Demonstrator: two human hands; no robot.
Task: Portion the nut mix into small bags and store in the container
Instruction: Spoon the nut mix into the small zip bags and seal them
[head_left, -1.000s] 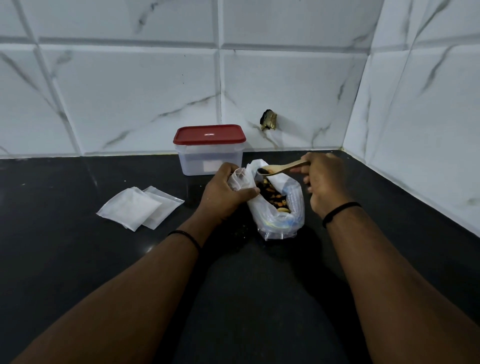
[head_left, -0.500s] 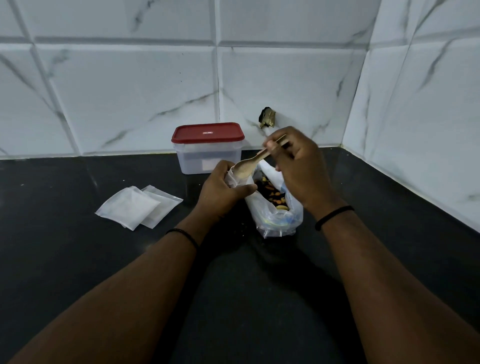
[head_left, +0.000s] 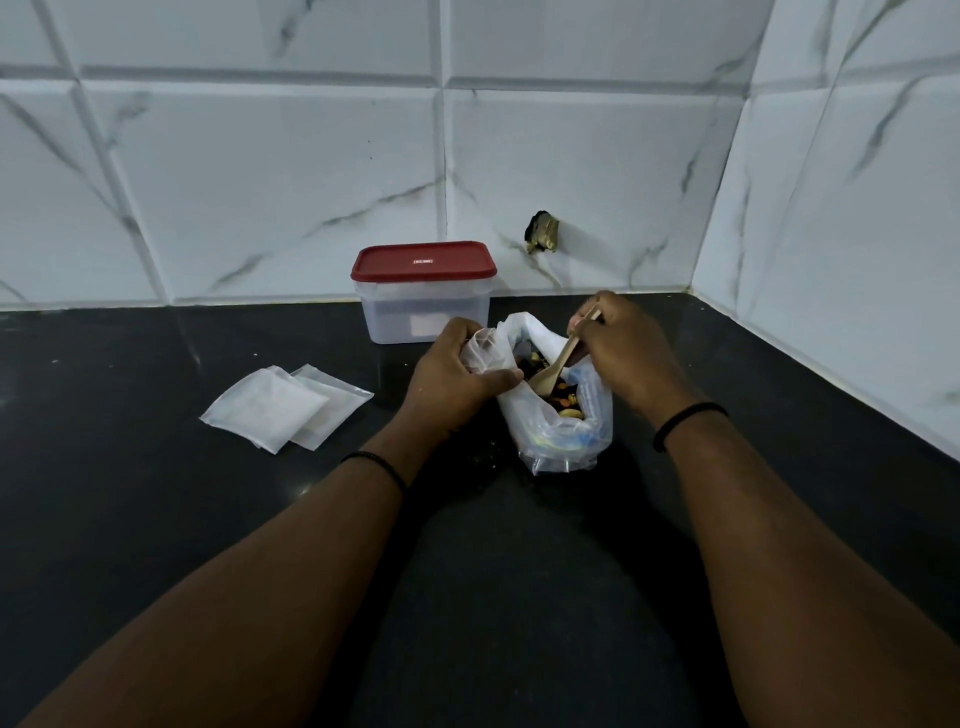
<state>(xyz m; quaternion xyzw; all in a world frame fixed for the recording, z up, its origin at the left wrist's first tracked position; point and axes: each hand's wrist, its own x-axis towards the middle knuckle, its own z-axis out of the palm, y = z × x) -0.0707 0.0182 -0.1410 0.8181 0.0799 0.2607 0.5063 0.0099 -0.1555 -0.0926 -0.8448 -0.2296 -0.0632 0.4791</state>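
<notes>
Lowered, right hand (head_left: 621, 353) grips spoon (head_left: 553, 371) in nut bag (head_left: 563, 431); left hand (head_left: 454, 382) apparently pinches its rim.

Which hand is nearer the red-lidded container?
Left. The left hand grips a small bag just in front of the container; the right hand, holding the spoon, is farther off to its right.

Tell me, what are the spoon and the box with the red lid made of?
The spoon looks like pale wood: tan and matte, no shine. The box seems to be cloudy, see-through plastic, and its red lid smooth plastic with a moulded rim.
</notes>
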